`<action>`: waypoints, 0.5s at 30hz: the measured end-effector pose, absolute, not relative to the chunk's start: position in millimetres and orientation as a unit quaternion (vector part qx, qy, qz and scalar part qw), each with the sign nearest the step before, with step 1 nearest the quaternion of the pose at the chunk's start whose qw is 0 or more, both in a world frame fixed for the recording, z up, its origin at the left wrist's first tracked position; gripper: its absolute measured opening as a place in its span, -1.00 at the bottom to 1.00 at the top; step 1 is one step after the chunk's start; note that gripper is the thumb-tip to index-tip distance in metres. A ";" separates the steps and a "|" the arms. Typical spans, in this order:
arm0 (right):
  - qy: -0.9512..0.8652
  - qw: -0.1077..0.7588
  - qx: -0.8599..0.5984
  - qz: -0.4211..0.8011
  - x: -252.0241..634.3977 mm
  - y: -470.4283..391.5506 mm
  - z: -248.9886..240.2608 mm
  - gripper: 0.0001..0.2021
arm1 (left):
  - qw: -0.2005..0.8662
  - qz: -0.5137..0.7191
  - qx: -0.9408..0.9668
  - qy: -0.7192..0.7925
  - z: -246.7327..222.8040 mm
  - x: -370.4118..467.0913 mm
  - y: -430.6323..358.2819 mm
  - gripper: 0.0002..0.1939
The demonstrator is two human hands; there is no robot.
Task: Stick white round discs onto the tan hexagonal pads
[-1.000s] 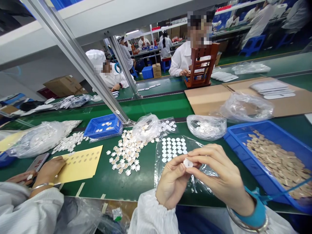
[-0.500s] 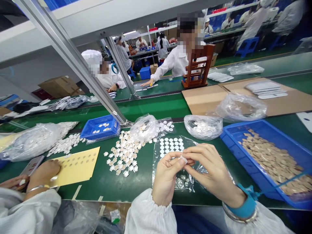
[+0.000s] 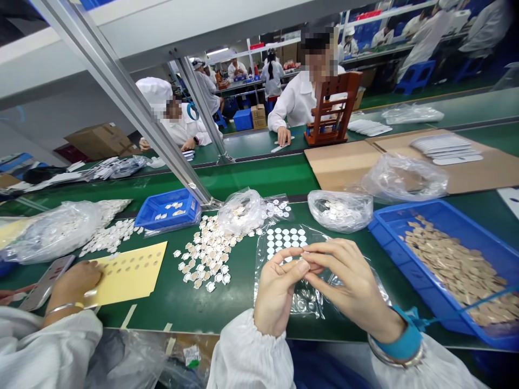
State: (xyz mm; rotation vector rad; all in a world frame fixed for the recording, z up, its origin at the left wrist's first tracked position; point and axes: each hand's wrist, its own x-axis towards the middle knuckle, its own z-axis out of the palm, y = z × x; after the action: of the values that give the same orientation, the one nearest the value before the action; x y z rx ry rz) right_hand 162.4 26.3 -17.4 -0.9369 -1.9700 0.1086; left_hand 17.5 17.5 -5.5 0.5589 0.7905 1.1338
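My left hand [image 3: 279,289] and my right hand [image 3: 352,283] meet at the fingertips above a clear plastic sheet [image 3: 312,302]. Both are closed in a pinch; whatever lies between the fingers is too small and hidden to make out. Rows of white round stickers [image 3: 286,237] lie on the sheet just beyond my fingers. Left of the sheet, a loose pile of small white and tan round pieces [image 3: 208,251] is spread over the green table [image 3: 162,313]. A blue tray [image 3: 409,292] at the right holds many tan pieces.
A clear bag of white pieces [image 3: 340,210] and a small blue tray [image 3: 168,208] stand further back. At the left, a co-worker's hand [image 3: 79,278] rests on a yellow sheet [image 3: 133,278]. A metal post [image 3: 133,108] slants down to the table.
The white piece that showed between my fingertips is now hidden. Across the table, a person's hand has moved right. The co-worker's other hand at the left has drawn back toward the frame's edge.
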 end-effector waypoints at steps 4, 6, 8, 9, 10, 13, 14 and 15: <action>-0.774 0.494 -0.393 0.054 159.6 24.4 -21.2 -0.80 | 0.741 0.519 0.218 0.367 -7.2 20.5 19.2 -0.71; -0.773 0.492 -0.397 0.052 159.2 24.0 -22.0 -0.82 | 0.740 0.523 0.206 0.370 -8.5 22.4 19.2 -0.75; -0.774 0.489 -0.398 0.053 159.5 24.2 -21.5 -0.83 | 0.740 0.525 0.198 0.371 -9.7 24.0 18.7 -0.79; -0.775 0.489 -0.398 0.053 159.7 24.5 -21.0 -0.84 | 0.740 0.525 0.195 0.373 -10.2 24.7 18.5 -0.80; -0.775 0.488 -0.398 0.054 159.9 25.0 -20.5 -0.85 | 0.738 0.527 0.192 0.376 -10.5 25.2 18.4 -0.81; -0.778 0.487 -0.394 0.052 160.4 26.3 -20.7 -0.87 | 0.726 0.538 0.186 0.385 -10.7 26.7 18.0 -0.80; -0.777 0.490 -0.391 0.050 160.6 26.3 -21.8 -0.87 | 0.723 0.542 0.185 0.387 -10.5 27.4 17.6 -0.80; -0.776 0.494 -0.388 0.052 160.9 25.9 -23.6 -0.86 | 0.720 0.547 0.183 0.387 -10.4 28.3 17.0 -0.80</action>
State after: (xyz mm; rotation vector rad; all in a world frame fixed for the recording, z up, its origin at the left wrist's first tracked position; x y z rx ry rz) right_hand 160.9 25.9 -23.6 -0.9397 -1.8819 0.1251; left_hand 28.3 17.0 -10.4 0.4036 0.8560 1.2085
